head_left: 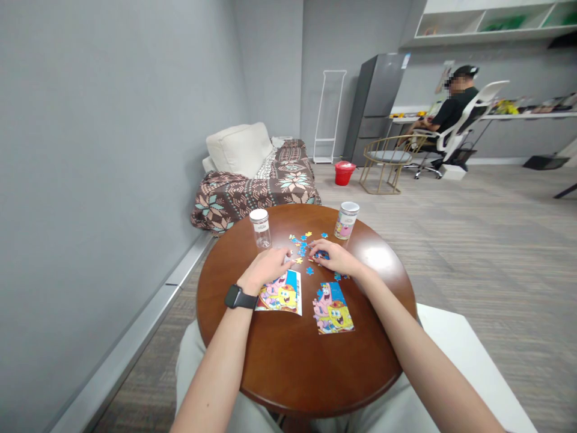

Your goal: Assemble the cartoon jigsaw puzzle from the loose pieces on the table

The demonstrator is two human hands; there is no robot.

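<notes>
My left hand, with a black watch on its wrist, is over the top edge of a printed cartoon picture sheet. Its thumb and fingers close around what looks like a pale puzzle piece, close to a yellow puzzle piece. Bent but apart, the fingers of my right hand hover at or touch the loose puzzle pieces; a few blue and red ones lie under the palm. Nearer me on the right lies a partly assembled cartoon puzzle, its left edge uneven.
A clear jar with a white lid stands at the table's back left, a cartoon-labelled can at the back right. The round brown table fronts a blanket-covered sofa. A person sits far off at a counter.
</notes>
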